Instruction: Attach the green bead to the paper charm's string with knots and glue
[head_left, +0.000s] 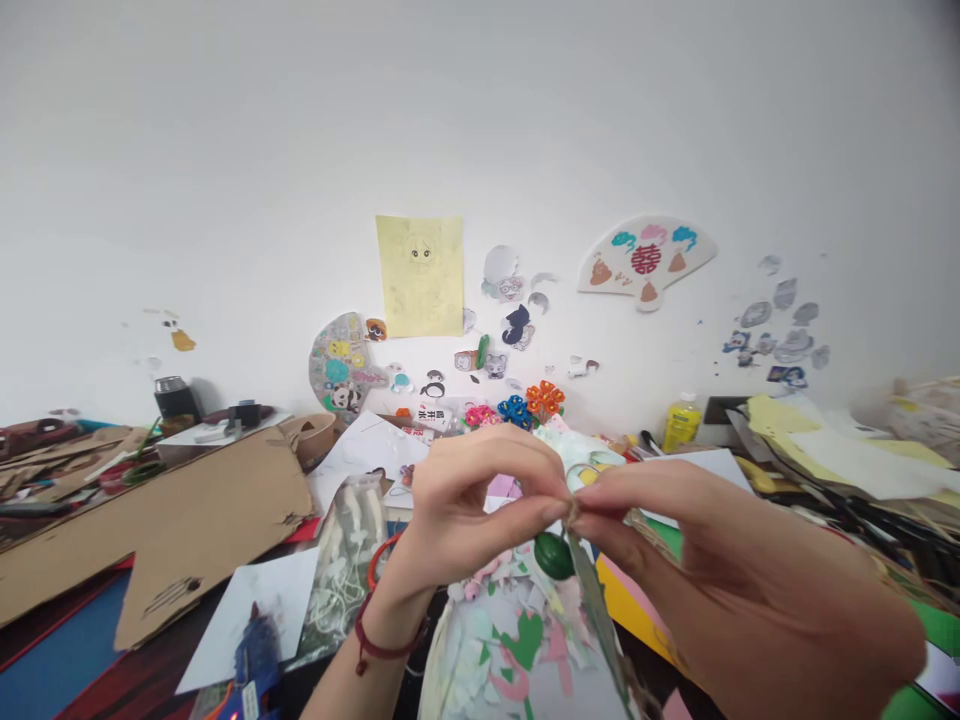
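Observation:
My left hand and my right hand meet near the middle of the head view. Both are closed, thumb and forefinger pinching a thin tan cord between them. A glossy dark green bead hangs just under the fingertips. Beside it a flat grey-green strip dangles on edge; how it joins the cord is hidden by my fingers. Below the hands lies a pale surface covered with cut paper scraps, among them a green heart-shaped paper piece.
Left of my hands are a blue glue gun on white paper, a clear plastic bag of white cords and a large cardboard piece. Behind stand pipe-cleaner-like flowers and a yellow bottle. Papers pile up at right.

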